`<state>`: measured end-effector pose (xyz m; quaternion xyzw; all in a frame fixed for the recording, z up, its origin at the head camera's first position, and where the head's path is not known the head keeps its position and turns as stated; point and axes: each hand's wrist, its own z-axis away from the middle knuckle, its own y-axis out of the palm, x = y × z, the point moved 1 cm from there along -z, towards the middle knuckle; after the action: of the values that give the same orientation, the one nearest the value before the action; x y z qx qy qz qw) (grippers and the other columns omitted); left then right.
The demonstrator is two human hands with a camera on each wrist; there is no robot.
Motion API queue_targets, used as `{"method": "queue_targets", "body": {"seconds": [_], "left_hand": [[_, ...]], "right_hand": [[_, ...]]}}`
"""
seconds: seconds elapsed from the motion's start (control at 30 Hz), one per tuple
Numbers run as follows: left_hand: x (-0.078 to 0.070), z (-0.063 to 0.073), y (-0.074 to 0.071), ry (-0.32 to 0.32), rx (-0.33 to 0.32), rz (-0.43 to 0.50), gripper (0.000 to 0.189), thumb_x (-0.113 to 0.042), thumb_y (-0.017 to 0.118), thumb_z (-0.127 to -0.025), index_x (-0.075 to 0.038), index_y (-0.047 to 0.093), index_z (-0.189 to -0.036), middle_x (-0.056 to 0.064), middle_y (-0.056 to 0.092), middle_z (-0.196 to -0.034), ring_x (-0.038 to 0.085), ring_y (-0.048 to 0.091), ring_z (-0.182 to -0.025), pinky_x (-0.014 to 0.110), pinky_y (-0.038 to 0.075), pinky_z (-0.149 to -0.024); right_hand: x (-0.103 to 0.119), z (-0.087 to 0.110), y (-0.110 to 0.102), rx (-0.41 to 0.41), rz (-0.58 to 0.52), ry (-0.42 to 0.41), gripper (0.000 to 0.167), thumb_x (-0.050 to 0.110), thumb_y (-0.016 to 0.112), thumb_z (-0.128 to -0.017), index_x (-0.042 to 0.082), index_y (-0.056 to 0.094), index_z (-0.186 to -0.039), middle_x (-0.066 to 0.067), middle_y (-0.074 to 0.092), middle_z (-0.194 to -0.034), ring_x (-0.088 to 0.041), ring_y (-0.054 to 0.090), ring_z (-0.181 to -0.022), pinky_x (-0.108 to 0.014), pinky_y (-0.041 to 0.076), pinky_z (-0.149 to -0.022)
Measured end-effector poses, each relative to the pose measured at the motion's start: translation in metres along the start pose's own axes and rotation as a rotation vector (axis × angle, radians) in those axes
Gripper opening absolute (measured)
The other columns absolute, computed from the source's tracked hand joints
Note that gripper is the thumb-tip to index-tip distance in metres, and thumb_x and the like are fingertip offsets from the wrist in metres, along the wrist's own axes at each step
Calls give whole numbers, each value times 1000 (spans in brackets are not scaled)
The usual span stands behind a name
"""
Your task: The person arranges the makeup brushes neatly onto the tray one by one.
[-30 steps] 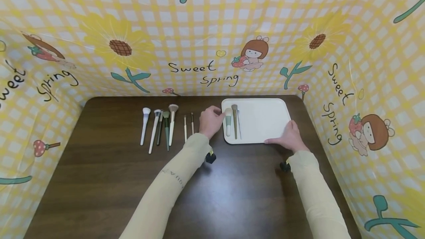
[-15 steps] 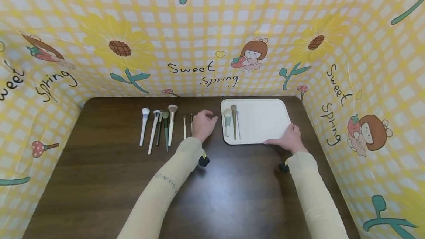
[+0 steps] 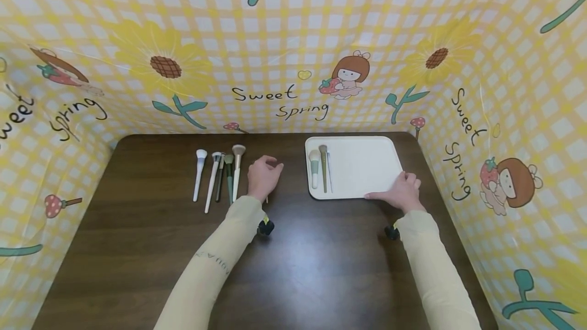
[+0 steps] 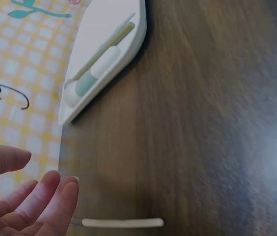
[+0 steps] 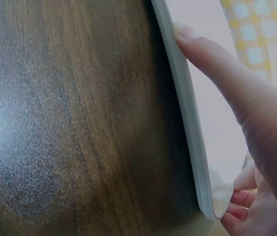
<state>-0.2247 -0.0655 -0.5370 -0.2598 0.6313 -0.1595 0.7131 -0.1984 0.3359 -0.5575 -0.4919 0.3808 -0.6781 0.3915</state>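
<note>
My left hand (image 3: 263,177) is over the table just right of the brush row, its fingers loosely bent with nothing between them. It hides most of the thin makeup brushes below it; one pale brush handle (image 4: 124,222) shows beside the fingers in the left wrist view. My right hand (image 3: 403,192) holds the near right corner of a white tray (image 3: 362,167), thumb (image 5: 212,56) over the front rim and fingers along the right side. At the tray's left end lie a green-and-white brush (image 3: 314,169), an olive-handled brush (image 3: 324,169) and a slim pale tool (image 3: 329,173).
Left of my left hand, several makeup brushes lie in a row, among them a white one (image 3: 199,174), a green-handled one (image 3: 230,174) and a wide-headed one (image 3: 237,167). A yellow checked cloth (image 3: 275,39) hangs around the back and sides of the dark wooden table (image 3: 114,228).
My left hand has moved left, away from the tray's left edge, to above the thin brushes, covering them. The right hand keeps its place on the tray corner.
</note>
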Motion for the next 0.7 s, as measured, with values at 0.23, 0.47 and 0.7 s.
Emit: {"method": "queue_targets", "body": {"seconds": [0.23, 0.47, 0.7], "left_hand": [[13, 7, -8, -11, -2, 20, 34, -25, 71, -97, -2, 69, -121, 16, 73, -100, 29, 70, -91, 46, 55, -80], [20, 11, -11, -31, 3, 31, 33, -25, 72, -97, -3, 69, -121, 18, 73, -106, 29, 70, -96, 45, 55, -83], [22, 12, -13, -28, 14, 55, 34, -25, 70, -98, -2, 67, -123, 17, 73, -106, 29, 70, -94, 45, 56, -80]], "right_hand": [[1, 1, 1, -10, 5, -13, 152, 79, 83, -57, -23, 16, -147, -46, 20, -142, -54, 19, -126, -61, 31, -104], [1, 9, 5, -67, -23, -71, 144, 77, 82, -61, -23, 23, -145, -44, 30, -143, -54, 24, -130, -59, 26, -105], [-9, 24, 18, -121, -103, -96, 143, 78, 75, -71, -15, 6, -155, -38, 4, -161, -57, 10, -145, -65, 19, -114]]}}
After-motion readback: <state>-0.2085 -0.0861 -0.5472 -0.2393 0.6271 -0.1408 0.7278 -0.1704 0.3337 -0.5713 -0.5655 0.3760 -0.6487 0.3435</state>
